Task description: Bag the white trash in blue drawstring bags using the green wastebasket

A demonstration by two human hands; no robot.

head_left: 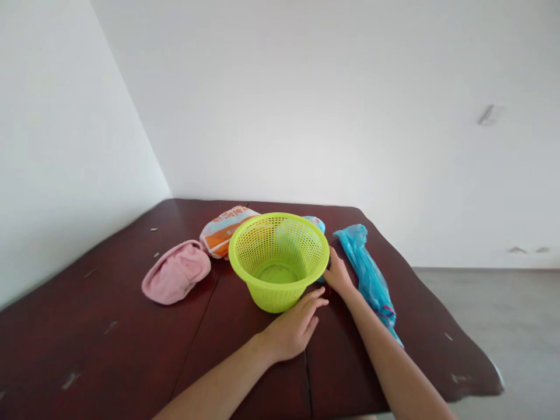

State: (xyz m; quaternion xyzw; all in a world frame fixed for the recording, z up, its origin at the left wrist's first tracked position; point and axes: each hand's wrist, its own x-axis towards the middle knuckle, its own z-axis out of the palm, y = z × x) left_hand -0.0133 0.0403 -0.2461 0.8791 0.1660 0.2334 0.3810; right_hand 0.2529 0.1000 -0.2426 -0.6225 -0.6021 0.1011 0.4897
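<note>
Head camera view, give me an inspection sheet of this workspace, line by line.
Surface: dark red-brown wooden table, scuffed with pale chips.
Job's things: green mesh basket, upright and empty.
Clutter: pink cloth left of basket; orange-white packet behind it; blue plastic bag on the right.
Grips: left hand flat by the basket's base; right hand at its right rim, closure unclear.
Cables: nothing seen.
Surroundings: white walls, grey floor.
</note>
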